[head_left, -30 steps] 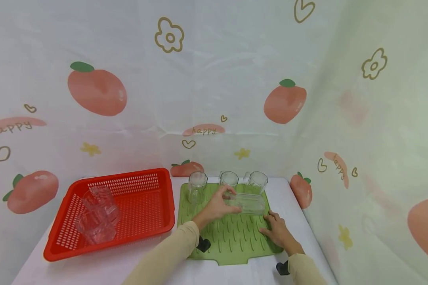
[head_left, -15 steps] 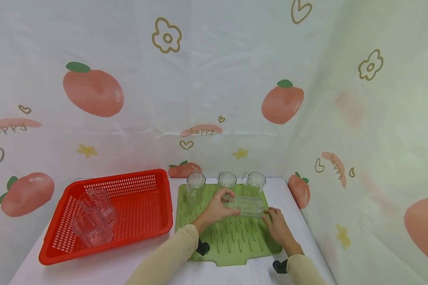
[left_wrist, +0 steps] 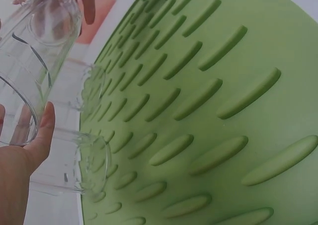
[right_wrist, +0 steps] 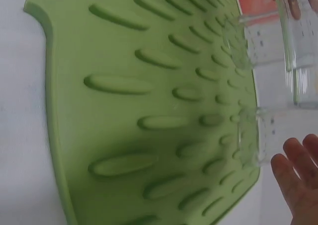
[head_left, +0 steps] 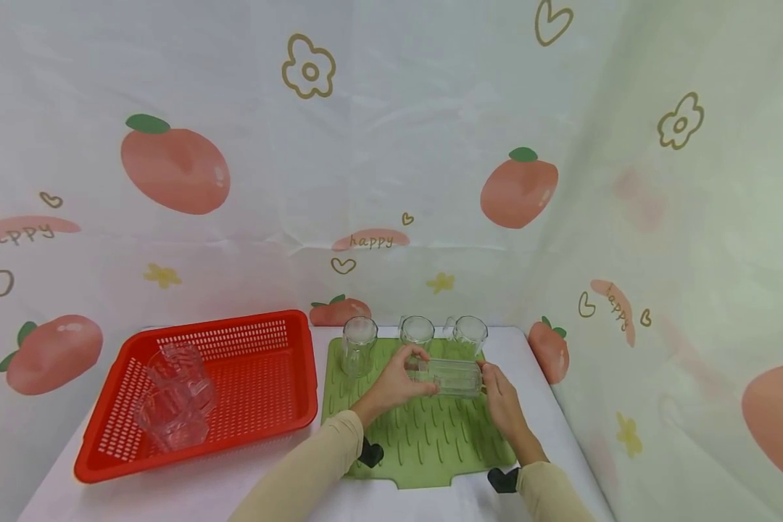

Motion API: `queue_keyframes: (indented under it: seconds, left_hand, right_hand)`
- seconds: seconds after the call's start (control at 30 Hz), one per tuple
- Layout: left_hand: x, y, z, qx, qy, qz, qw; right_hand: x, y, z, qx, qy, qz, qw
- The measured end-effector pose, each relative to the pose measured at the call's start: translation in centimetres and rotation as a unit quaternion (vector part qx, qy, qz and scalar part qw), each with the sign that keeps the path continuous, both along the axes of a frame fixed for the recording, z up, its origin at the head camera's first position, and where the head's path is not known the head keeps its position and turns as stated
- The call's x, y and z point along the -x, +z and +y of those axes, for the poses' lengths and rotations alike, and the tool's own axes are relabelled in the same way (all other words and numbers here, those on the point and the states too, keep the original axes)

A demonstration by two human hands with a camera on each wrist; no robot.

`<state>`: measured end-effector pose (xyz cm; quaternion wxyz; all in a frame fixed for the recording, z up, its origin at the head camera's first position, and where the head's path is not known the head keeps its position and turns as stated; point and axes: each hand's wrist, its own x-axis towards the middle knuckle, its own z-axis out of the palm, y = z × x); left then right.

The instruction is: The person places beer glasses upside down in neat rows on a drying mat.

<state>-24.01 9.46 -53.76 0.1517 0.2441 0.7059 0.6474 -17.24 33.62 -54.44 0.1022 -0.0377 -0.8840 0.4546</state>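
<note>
Head: I see the left hand (head_left: 394,382) gripping a glass (head_left: 460,378) sideways above the green mat (head_left: 424,449); right hand (head_left: 504,401) at its other end. I'd support both ends, squeezing lightly; mugs (head_left: 417,331) just behind crowd it. Red basket (head_left: 254,395), left, holds glassware (head_left: 171,412).

Left wrist: thumb (left_wrist: 45,130) near rim.

Right wrist: fingers (right_wrist: 287,173) extended; contact unclear.

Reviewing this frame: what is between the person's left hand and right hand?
A clear glass, held sideways by the left hand, spans most of the stretch to the right hand; the head view shows this.
</note>
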Motion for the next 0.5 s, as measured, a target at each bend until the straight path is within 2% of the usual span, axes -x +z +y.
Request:
queue_keyframes:
  seconds: [0.2,0.5]
  left_hand:
    - [-0.1,0.1,-0.1,0.009,0.004,0.006,0.9999]
    - [-0.1,0.2,0.0,0.01,0.008,0.011,0.9999]
  right_hand:
    - [-0.1,0.3,-0.7,-0.015,0.013,-0.014,1.0]
    - [0.0,0.4,-1.3,-0.003,0.023,-0.044,0.999]
